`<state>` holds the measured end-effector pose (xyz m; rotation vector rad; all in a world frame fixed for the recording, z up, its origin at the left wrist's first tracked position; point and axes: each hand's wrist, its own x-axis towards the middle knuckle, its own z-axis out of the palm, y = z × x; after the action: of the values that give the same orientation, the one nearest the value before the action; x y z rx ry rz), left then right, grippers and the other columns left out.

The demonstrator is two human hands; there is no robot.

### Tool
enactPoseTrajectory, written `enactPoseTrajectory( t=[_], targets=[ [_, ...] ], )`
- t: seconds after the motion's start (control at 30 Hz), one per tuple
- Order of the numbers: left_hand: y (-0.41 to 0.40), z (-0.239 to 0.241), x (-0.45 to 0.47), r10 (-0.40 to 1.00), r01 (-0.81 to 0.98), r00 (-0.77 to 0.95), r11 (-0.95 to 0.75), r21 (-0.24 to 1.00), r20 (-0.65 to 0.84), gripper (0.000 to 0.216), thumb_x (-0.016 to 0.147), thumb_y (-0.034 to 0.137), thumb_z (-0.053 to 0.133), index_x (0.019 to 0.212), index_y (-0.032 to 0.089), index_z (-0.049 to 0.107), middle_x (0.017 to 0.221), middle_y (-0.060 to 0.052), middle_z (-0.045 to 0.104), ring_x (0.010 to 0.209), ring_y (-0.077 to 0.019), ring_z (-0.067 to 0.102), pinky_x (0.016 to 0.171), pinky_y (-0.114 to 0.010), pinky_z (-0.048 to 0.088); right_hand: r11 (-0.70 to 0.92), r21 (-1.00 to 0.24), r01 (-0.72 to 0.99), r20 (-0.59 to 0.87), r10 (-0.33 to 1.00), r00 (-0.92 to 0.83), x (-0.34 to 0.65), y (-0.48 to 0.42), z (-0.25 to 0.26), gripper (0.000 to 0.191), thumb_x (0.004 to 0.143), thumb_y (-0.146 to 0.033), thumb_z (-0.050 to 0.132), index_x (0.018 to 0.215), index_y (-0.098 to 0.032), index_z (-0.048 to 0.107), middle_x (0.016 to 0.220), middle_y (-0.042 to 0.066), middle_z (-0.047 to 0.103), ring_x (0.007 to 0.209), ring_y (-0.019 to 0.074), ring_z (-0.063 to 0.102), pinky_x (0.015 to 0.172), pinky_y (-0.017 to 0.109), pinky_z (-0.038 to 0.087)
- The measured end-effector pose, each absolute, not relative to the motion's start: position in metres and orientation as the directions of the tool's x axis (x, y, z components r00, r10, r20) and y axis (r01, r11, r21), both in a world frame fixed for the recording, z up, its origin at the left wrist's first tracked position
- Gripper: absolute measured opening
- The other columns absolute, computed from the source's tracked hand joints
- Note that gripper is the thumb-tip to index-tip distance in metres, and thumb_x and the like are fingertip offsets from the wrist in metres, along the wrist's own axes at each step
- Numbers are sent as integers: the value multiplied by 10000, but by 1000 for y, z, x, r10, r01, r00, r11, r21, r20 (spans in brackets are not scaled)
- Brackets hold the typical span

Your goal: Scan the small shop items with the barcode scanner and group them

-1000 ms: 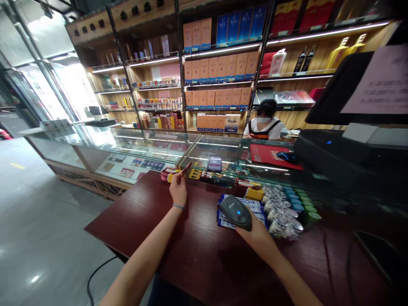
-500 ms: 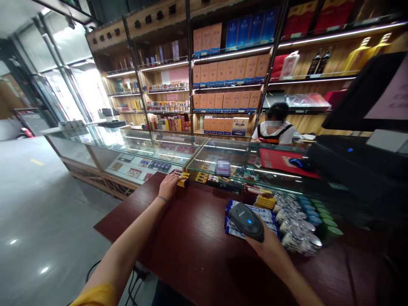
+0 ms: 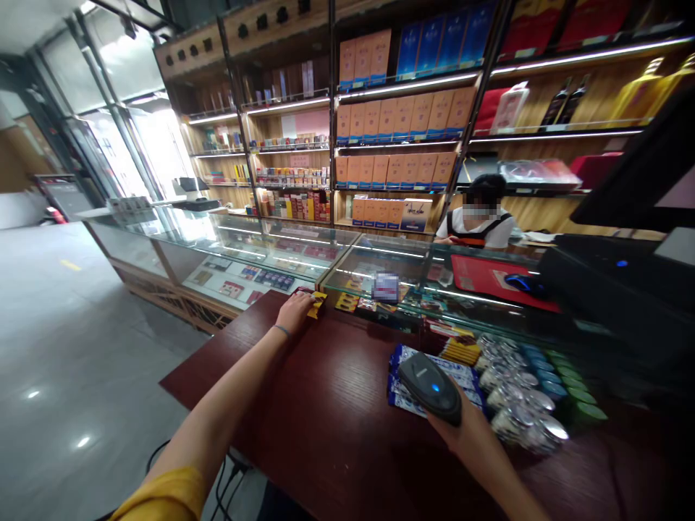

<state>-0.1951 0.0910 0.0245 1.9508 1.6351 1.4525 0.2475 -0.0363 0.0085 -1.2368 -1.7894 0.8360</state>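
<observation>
My right hand [image 3: 468, 427] is wrapped round a black barcode scanner [image 3: 430, 388] with a lit blue light. The scanner is above flat blue-and-white packets [image 3: 405, 401] and hides part of them. At the far edge of the dark red-brown table [image 3: 331, 405], my left hand [image 3: 294, 312] has its fingers curled over small yellow packets [image 3: 317, 305] by the glass case. The fingers cover part of these packets, so their number and kind cannot be made out.
A glass display counter [image 3: 260, 250] borders the table's far side. Yellow packets [image 3: 460, 352], silver-lidded jars [image 3: 513, 423] and green-lidded cans [image 3: 589, 411] stand at the right, below a dark monitor [image 3: 646, 166]. A person [image 3: 481, 217] is behind the counter. Cables [image 3: 231, 470] hang below the table.
The view has turned slightly left, so most things sit further right. Both hands stay at nearly the same places on the table, the left at the yellow packets, the right with the scanner.
</observation>
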Motion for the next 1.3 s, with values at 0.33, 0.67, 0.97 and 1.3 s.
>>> enactPoseTrajectory(
  t=[0.33,0.67,0.97,1.3],
  targets=[
    [101,20,-201,847,759,14,-355,546,532,196,768,142,690,896,289,713,1012,-87,677,1111,-286,595,1144,-423,360,314,-835,452,252,948,-193,249,-36,0,648,796,-359,630,1404,-181,495,1217,141,731,1214,336,655,1010,445,515],
    [91,30,-188,768,733,6,-439,519,640,369,678,253,823,1031,269,716,1137,-122,690,1230,-328,586,1144,-447,399,227,-899,375,206,974,-96,250,-42,37,477,783,-367,674,1233,-217,625,901,51,778,891,299,747,766,390,595],
    [81,56,-90,677,825,296,-536,177,674,342,991,354,496,1270,216,636,1301,-133,649,1242,-281,594,1097,-469,469,173,-941,293,208,974,93,299,-45,85,332,767,-509,756,857,-203,664,428,-48,545,360,154,489,394,270,403],
    [96,54,64,582,583,444,-765,273,681,356,955,266,566,1302,278,644,1332,-97,644,1262,-262,592,1101,-437,476,129,-974,188,170,960,222,347,-46,98,340,729,-487,776,718,-226,558,422,-62,497,355,120,441,390,246,363]
  ],
)
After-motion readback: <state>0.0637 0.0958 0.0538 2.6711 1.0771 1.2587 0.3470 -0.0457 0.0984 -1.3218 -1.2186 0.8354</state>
